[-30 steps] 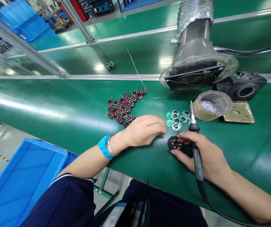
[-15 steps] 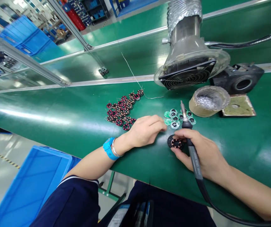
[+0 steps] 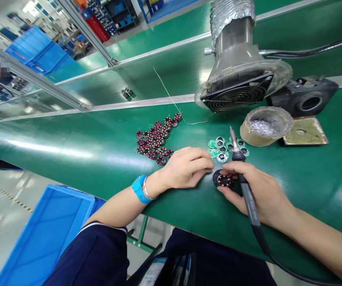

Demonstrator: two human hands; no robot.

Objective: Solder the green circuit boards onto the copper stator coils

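My right hand [image 3: 263,194] holds a soldering iron [image 3: 248,200], its tip pointing away from me over the bench. The thumb and index finger of that same hand also grip a small round black part with a copper-wound coil [image 3: 224,180]. Just left of this part, my left hand [image 3: 187,169] is closed in a pinch, fingertips curled down. What it holds, if anything, is too small to make out. Beyond the fingers lie several round green circuit boards [image 3: 222,157] with black centres. Several copper-and-red wound coils [image 3: 156,137] form a cluster to the left.
A fume extractor hood [image 3: 239,85] hangs low over the bench [image 3: 69,147]. Under it stand a tub of solder scraps [image 3: 263,126], a sponge tray [image 3: 305,131] and a black iron stand [image 3: 305,97]. Thin wire [image 3: 168,93] rises behind the coils. A blue crate [image 3: 48,234] sits at lower left.
My left hand has shifted slightly toward the wound part, its fingertips now lower and closer to it. The right hand keeps its hold; the view has moved slightly.
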